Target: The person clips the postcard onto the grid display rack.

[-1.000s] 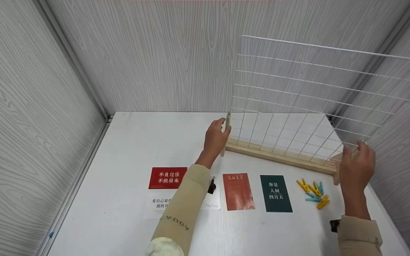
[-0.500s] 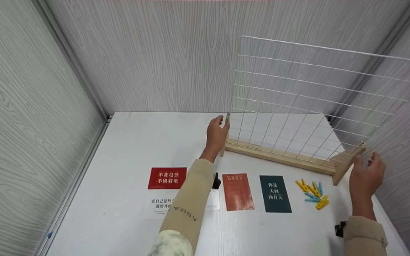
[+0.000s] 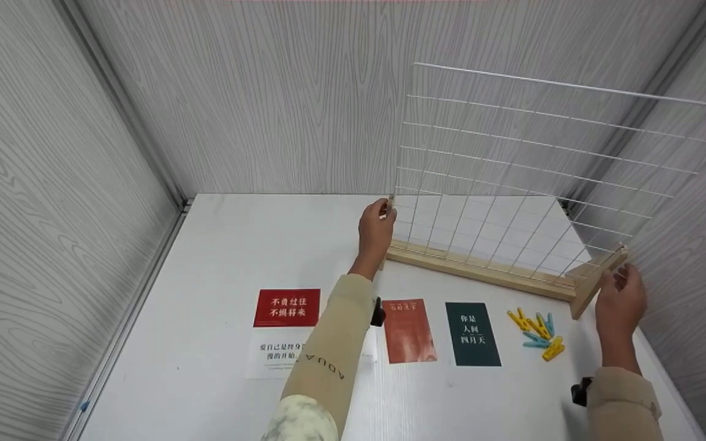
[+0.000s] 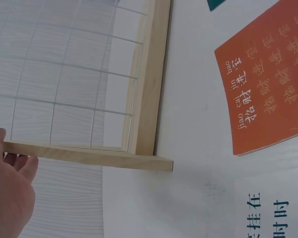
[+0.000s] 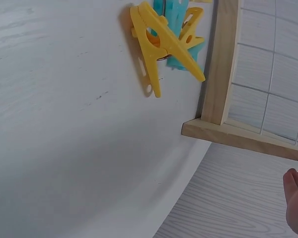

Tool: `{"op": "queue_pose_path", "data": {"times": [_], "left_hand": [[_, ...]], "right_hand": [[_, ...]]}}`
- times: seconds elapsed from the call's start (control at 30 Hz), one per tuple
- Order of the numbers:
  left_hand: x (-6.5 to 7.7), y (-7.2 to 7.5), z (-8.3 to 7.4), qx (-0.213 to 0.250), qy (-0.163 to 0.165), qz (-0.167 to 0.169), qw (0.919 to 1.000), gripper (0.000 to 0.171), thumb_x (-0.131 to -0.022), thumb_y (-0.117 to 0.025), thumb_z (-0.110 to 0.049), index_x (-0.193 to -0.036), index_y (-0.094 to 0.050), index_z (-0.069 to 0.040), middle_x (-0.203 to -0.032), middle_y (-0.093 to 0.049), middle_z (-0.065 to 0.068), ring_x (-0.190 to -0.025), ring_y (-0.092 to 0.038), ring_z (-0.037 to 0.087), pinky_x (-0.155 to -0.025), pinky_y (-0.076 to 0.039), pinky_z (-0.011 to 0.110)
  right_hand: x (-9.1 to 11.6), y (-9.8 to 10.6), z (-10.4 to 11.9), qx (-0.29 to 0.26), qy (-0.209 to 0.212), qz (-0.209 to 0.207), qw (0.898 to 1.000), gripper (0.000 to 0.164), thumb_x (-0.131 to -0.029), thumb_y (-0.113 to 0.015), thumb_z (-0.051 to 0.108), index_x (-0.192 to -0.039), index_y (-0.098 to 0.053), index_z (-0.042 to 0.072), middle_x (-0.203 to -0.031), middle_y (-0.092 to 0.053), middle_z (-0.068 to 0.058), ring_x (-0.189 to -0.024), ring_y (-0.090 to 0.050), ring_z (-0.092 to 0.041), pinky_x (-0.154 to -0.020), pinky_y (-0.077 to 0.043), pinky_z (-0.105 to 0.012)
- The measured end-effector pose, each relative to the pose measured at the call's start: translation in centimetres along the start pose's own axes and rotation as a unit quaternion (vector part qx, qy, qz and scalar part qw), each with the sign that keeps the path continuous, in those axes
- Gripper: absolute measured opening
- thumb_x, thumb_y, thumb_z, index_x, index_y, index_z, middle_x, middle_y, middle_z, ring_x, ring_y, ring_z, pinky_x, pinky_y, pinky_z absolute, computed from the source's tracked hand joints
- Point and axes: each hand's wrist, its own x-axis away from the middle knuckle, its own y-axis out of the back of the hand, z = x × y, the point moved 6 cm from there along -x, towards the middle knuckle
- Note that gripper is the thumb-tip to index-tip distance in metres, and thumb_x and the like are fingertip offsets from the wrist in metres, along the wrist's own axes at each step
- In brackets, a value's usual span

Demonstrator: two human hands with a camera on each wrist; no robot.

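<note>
A white wire grid panel [image 3: 488,165] stands upright in a wooden frame [image 3: 482,269] on the right side of the table. My left hand [image 3: 375,229] pinches the frame's left side post [image 4: 89,155], thumb and fingers on either side of the wood in the left wrist view. Beside the right side post [image 3: 598,285] is my right hand [image 3: 621,301], fingers loosely bent and holding nothing. In the right wrist view a gap shows between those fingers [image 5: 291,184] and the wood. Only part of each hand appears in its wrist view.
Yellow and blue clothespins [image 3: 537,331] lie in a small pile in front of the frame. A dark green card [image 3: 474,334], an orange-red card [image 3: 410,331], a red card [image 3: 287,307] and a white card [image 3: 273,355] lie flat. Another white card is mostly hidden by the left sleeve.
My right hand has let go of the frame's right post, moved out to the right, then come back close to it. My left hand shifted slightly on its post. The grid stayed nearly still.
</note>
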Motion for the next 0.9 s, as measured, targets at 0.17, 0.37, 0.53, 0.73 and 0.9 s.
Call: {"op": "queue_pose_path", "data": {"times": [0.17, 0.37, 0.53, 0.73, 0.9], "left_hand": [[-0.1, 0.1, 0.0, 0.004, 0.001, -0.008, 1.0, 0.031, -0.103, -0.058, -0.019, -0.132, -0.061, -0.007, -0.12, -0.064, 0.009, -0.117, -0.061, 0.021, -0.097, -0.052, 0.032], [-0.2, 0.1, 0.0, 0.014, 0.004, -0.015, 0.9998, 0.028, -0.103, -0.059, -0.02, -0.127, -0.064, -0.007, -0.119, -0.065, 0.01, -0.114, -0.063, 0.021, -0.095, -0.052, 0.032], [-0.2, -0.1, 0.2, 0.024, 0.012, -0.013, 0.9996, 0.027, -0.104, -0.058, -0.019, -0.127, -0.064, -0.007, -0.12, -0.065, 0.009, -0.114, -0.063, 0.02, -0.095, -0.052, 0.032], [-0.2, -0.2, 0.1, 0.026, 0.02, -0.019, 0.9993, 0.026, -0.103, -0.059, -0.019, -0.126, -0.065, -0.007, -0.12, -0.065, 0.01, -0.113, -0.063, 0.021, -0.094, -0.053, 0.034], [-0.2, 0.1, 0.2, 0.013, 0.035, -0.033, 0.9988, 0.024, -0.102, -0.06, -0.019, -0.123, -0.066, -0.007, -0.118, -0.067, 0.009, -0.111, -0.064, 0.02, -0.093, -0.052, 0.034]], "right_hand": [[0.1, -0.4, 0.4, -0.008, 0.013, -0.002, 1.0, 0.049, -0.107, -0.045, 0.035, -0.151, -0.044, 0.015, -0.145, -0.053, -0.014, -0.132, -0.05, -0.022, -0.114, -0.04, -0.035], [-0.1, -0.3, 0.4, -0.015, 0.006, -0.015, 1.0, 0.047, -0.106, -0.048, 0.034, -0.147, -0.049, 0.012, -0.141, -0.055, -0.015, -0.129, -0.052, -0.022, -0.112, -0.041, -0.034], [-0.8, 0.2, 0.3, -0.004, -0.007, -0.035, 0.999, 0.044, -0.104, -0.053, 0.031, -0.14, -0.056, 0.007, -0.135, -0.059, -0.015, -0.122, -0.055, -0.02, -0.107, -0.044, -0.03], [-1.5, 0.7, 0.2, -0.002, -0.028, -0.041, 0.999, 0.043, -0.101, -0.056, 0.032, -0.135, -0.059, 0.006, -0.123, -0.063, -0.009, -0.109, -0.056, -0.014, -0.093, -0.045, -0.022], [-1.5, 0.3, 0.1, -0.004, -0.036, -0.029, 0.999, 0.043, -0.102, -0.055, 0.033, -0.136, -0.059, 0.006, -0.124, -0.063, -0.009, -0.109, -0.056, -0.014, -0.089, -0.045, -0.021]]}}
